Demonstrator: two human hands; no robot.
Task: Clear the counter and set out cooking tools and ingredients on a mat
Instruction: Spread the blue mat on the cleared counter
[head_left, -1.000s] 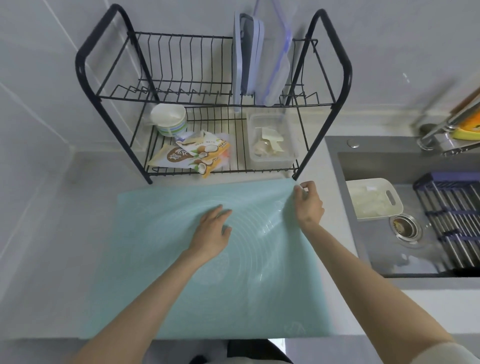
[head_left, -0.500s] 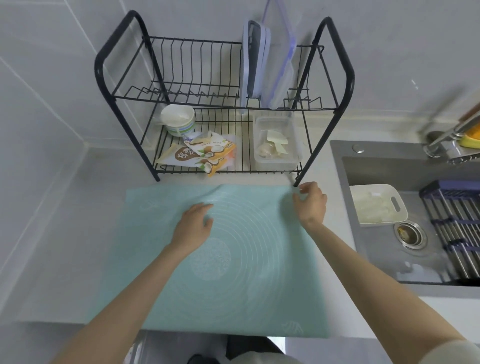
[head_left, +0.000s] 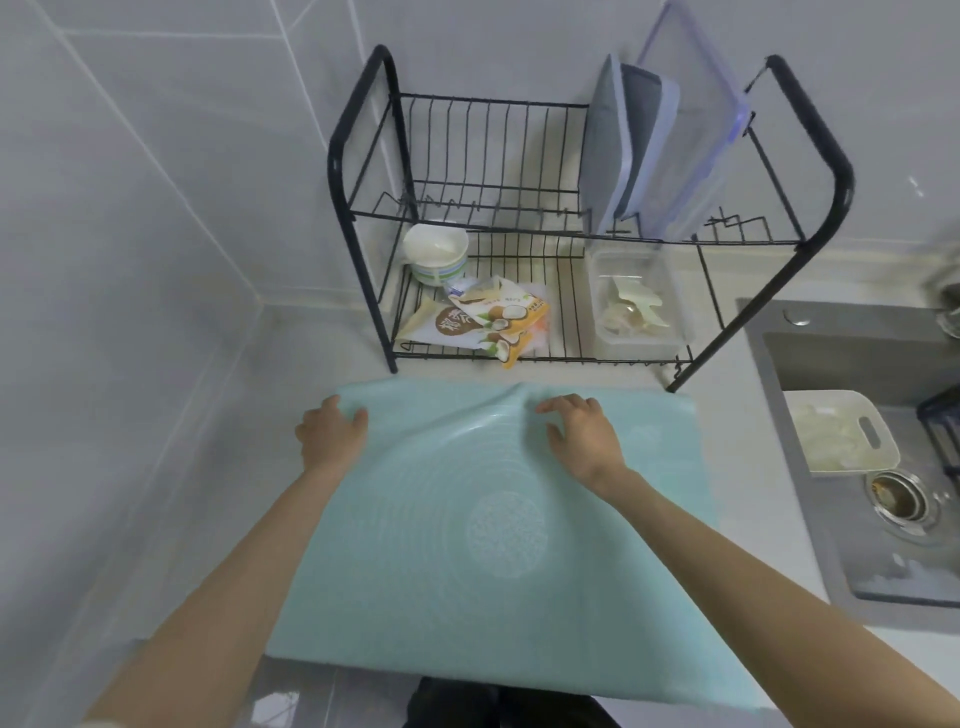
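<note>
The left hand (head_left: 332, 432) has left the middle of the pale teal silicone mat (head_left: 467, 587) and now holds its far left corner, the right hand (head_left: 584, 439) presses inward of the far right corner, and a fold (head_left: 511, 402) rises between them.

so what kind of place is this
Most likely a home kitchen: a steel sink, a black wire dish rack holding a bowl and food packets, and a silicone baking mat spread out.

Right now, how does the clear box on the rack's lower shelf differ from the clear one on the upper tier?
The lower box lies flat and holds pale pieces; the upper box stands on edge and looks empty. The upper box has blue-trimmed edges, the lower box plain ones. Both are clear plastic, at the right end of the rack.
</note>
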